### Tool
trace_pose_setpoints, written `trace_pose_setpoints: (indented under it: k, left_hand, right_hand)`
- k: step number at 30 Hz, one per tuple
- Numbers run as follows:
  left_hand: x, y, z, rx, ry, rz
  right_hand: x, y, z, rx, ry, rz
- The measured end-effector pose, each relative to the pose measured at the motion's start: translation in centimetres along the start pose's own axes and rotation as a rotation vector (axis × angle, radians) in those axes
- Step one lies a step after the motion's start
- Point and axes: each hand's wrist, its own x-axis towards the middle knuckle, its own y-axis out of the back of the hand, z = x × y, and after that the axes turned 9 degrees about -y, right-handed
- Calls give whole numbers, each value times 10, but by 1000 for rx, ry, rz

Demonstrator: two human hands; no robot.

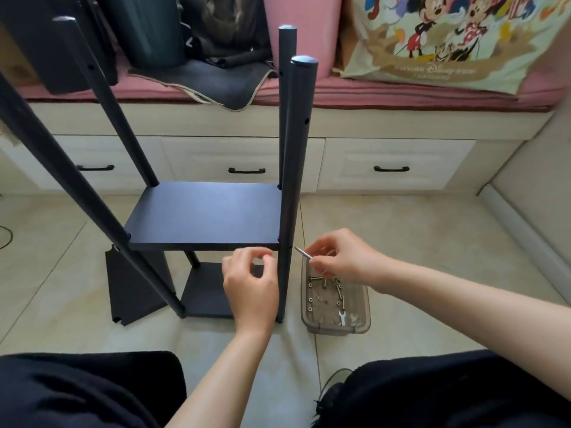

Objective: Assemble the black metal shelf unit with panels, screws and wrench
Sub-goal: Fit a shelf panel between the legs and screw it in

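Bolting the middle panel (204, 216) to the near right pole (292, 180) by the look of it. Right hand (343, 257) pinches a screw (303, 252) beside the pole's hole; left hand (250, 282) grip curled, holding nothing I can see. Next: line the screw up with that hole. Wrench (342, 316) sits in the tray (364, 327), near right on the floor.

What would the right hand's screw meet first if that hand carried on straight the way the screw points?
Most likely the near right pole: the screw in the right hand points up-left at it, just below the shelf. Depth is uncertain from one view.
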Motion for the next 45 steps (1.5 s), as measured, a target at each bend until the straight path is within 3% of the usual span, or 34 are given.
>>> trace_pose_setpoints:
  k: [4,7,16,45]
  left_hand:
    - [2,-2,-13,-335,566,56]
    - [12,-4,-13,-600,739,22]
    - [27,-16,2,-898,777,-39]
    - [27,-27,-18,-677,714,-201]
  right_hand:
    - [6,3,1,-29,64,23]
    - [9,4,5,-33,83,12]
    - [13,-4,9,15,76,-8]
    - [14,-24,0,272,-35,109]
